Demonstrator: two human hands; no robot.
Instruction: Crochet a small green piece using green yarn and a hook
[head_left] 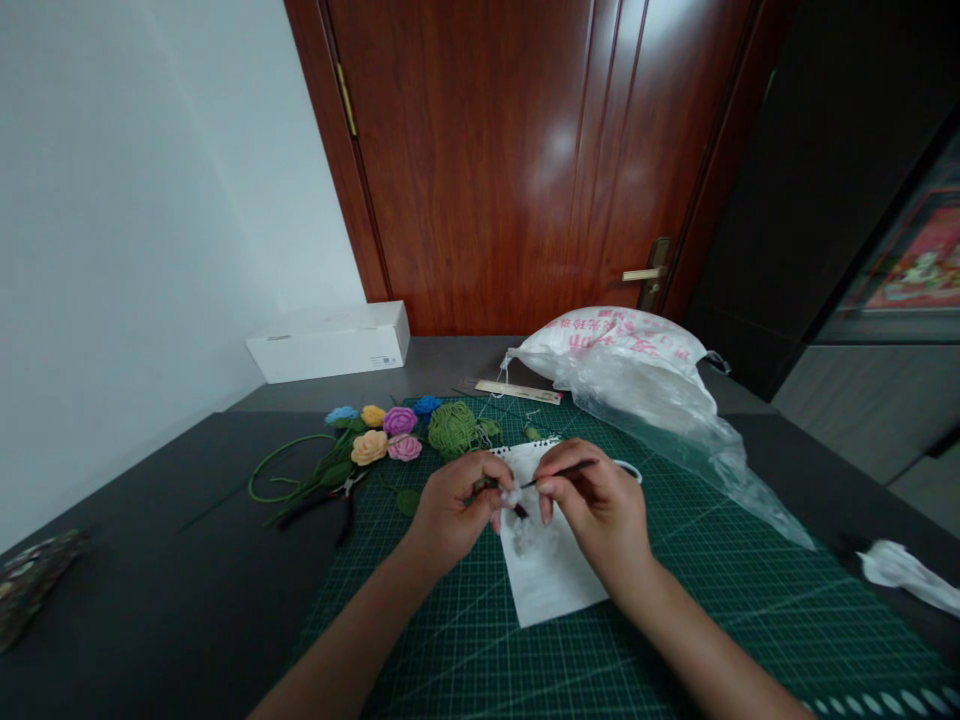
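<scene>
Above a white notepad sheet [551, 590], my left hand [459, 505] is closed in a pinch on a small piece with white fluff [511, 496]. A dark tip shows just below it; what the piece is, my fingers hide. My right hand [600, 505] grips a thin dark stick-like tool [579, 467] between thumb and fingers, its tip pointing left at the fluff. Loose white fluff [534, 541] lies on the sheet beneath both hands. To the left rests a ball of green yarn [451, 428], beside several crocheted flowers [400, 421] with green stems.
A green cutting mat [450, 640] covers the dark table. Black-handled pliers [346, 505] lie left of my hands. Further back are a white box [330, 342], a ruler [519, 391] and a large plastic bag [637, 365]. White crumpled material [911, 575] sits at the right edge.
</scene>
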